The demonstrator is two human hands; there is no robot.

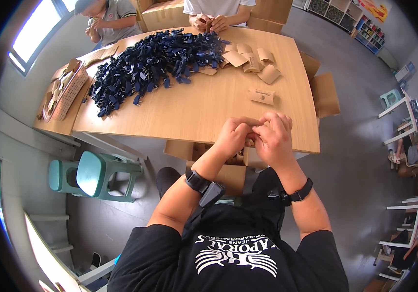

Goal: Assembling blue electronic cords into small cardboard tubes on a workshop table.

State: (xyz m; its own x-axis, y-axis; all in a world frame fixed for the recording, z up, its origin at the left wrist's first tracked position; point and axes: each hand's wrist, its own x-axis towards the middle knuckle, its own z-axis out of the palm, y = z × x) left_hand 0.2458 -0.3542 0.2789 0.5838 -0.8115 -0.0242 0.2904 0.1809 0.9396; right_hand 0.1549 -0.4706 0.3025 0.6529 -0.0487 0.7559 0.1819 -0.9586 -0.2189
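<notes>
Just above the table's near edge, my left hand (235, 134) and my right hand (273, 137) meet with fingers closed. Between them shows a brown cardboard piece (249, 121), mostly hidden by the fingers; it resembles the small pillow boxes nearby. One such pillow box (261, 96) lies on the table just beyond my hands. More brown pillow boxes (269, 74) are grouped farther back on the right. A wide heap of small dark blue items with pale tips (145, 65) covers the far left and middle of the wooden table (184, 114); their exact kind is unclear.
A woven basket with brown cardboard pieces (68, 95) stands at the table's left end. Open cartons (231, 177) sit under the near edge, others (326, 95) at the right side. Green stools (102, 173) stand left. Two people work across the table.
</notes>
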